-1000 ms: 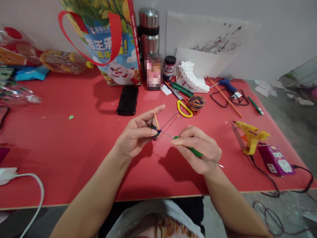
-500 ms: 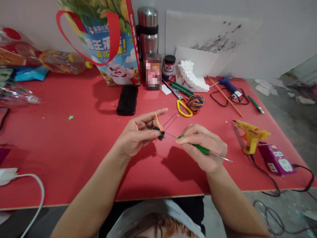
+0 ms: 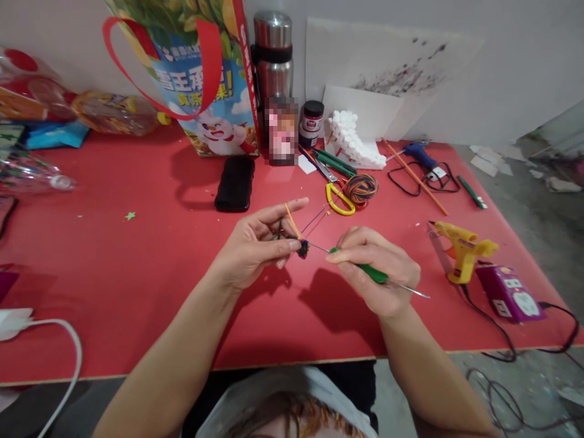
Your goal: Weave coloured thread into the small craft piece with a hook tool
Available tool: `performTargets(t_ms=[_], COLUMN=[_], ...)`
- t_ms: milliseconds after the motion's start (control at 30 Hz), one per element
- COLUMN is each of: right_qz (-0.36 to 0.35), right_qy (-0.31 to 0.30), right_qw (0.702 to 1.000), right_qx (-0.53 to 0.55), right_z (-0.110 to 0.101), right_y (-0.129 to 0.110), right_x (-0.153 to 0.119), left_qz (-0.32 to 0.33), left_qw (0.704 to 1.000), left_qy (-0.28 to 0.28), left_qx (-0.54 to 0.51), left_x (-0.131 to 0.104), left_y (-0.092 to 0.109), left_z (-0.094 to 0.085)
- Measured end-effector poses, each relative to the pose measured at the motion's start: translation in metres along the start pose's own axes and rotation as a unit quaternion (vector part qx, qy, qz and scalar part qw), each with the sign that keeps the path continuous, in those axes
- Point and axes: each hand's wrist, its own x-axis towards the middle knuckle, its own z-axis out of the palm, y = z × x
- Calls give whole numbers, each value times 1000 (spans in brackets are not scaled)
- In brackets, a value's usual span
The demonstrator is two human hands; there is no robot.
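My left hand [image 3: 258, 246] pinches a small dark piece of crochet work [image 3: 303, 248] between thumb and fingers. Its index finger is stretched out, with a strand of orange yarn [image 3: 292, 220] looped over it. In my right hand [image 3: 376, 264] is a crochet hook with a green handle [image 3: 371, 273], gripped like a pen. The hook's thin metal tip reaches left to the crochet piece and touches it; exactly how it sits in the stitches is too small to tell. A multicoloured ball of yarn [image 3: 361, 188] lies beyond the hands, and a strand runs from near it to the work.
Beside the yarn ball lie yellow-handled scissors [image 3: 341, 199]. A black phone-like case [image 3: 234, 185] rests left of them. On the right are a yellow glue gun [image 3: 464, 249] and a purple power box [image 3: 510, 293] with cords. A large printed bag [image 3: 214, 91] and a steel thermos [image 3: 274, 55] stand behind.
The crochet piece shows slightly further right and more of it is visible past my left thumb. The hook and right hand have shifted very slightly right.
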Motion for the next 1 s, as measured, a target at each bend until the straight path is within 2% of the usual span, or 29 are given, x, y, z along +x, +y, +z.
performTargets(t_ms=[133,433,1000], right_qz=[-1,-5,-36], right_qy=[3,-7,-63], right_qw=[1000,1000,997], right_qx=[4,-13,-25], right_z=[2,3,1], right_y=[0,-1,-5], right_x=[0,0,5], left_qz=[-10,38,-2], left_qw=[1000,999,1000], left_qy=[-5,20,-11], left_qx=[-18,9,14], left_x=[-1,-2,0], left_y=[0,1,2], left_z=[1,5,-5])
